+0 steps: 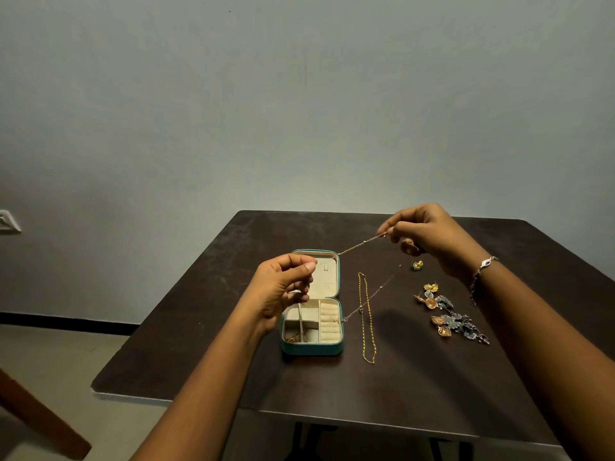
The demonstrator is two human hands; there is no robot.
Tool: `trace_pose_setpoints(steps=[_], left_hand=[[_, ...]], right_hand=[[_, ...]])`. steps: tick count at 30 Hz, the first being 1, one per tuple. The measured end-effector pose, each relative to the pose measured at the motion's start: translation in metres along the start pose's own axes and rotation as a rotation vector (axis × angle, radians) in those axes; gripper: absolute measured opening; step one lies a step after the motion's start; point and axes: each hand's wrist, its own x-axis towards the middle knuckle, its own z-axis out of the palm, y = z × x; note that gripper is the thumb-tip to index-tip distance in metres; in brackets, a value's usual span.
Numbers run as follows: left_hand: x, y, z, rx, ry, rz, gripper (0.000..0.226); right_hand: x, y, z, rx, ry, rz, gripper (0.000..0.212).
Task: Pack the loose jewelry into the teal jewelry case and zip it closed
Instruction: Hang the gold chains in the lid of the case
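The left hand (286, 289) hovers over the open teal jewelry case (312, 349), thumb and fingertips pinching one end of a fine gold chain (361, 244). The right hand (429, 234) pinches the other end, higher and farther back. The chain runs taut on a rising diagonal from left to right, clear of the worktop (199, 327). A round gold piece (411, 246) sits tucked under the right hand's curled fingers.

The case lies left of centre, its long axis pointing away from the person. Its lid (327, 284) is laid open on the far side and the cream tray is nearest, with ring rolls (329, 322) on the right half.

The worktop is dark brown with a pale edge and stands against a plain grey-green wall (299, 94). Beige floor (66, 354) and black skirting show at left.

Just right of the case a yellow chain (366, 324) lies doubled, lengthwise near to far. A thinner beaded strand (379, 288) slants across it toward the case's rim; whether it belongs to the held chain cannot be told.

Farther right lie a green-and-yellow earring (416, 265), a yellow flower earring (431, 287), gold leaf earrings (442, 327) and a dark silver necklace (464, 322), loosely clustered. A bracelet (482, 269) circles the right wrist.
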Motion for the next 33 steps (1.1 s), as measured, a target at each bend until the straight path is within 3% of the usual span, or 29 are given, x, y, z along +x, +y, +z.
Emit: trace_pose_setpoints(steps=[8,15,20,24,30,33], left_hand=[[0.005,-0.002,-0.010,0.057,-0.016,-0.078,0.009],[0.006,-0.008,-0.012,0.460,-0.079,-0.023,0.005],[0.008,-0.012,-0.013,0.527,-0.003,-0.025,0.005],[0.009,-0.010,-0.010,0.334,0.070,-0.076,0.008],[0.009,-0.005,-0.001,-0.238,0.119,-0.207,0.013],[0.010,-0.001,0.006,-0.333,0.153,-0.212,0.014]], right_hand=[[0.001,0.010,-0.022,0.081,0.044,0.047,0.020],[-0.001,0.019,-0.031,0.101,0.080,0.079,0.018],[-0.008,0.026,-0.039,0.128,0.128,0.108,0.018],[-0.018,0.032,-0.044,0.150,0.132,0.146,0.015],[-0.029,0.046,-0.045,0.170,0.122,0.209,0.013],[-0.034,0.055,-0.045,0.173,0.099,0.250,0.009]])
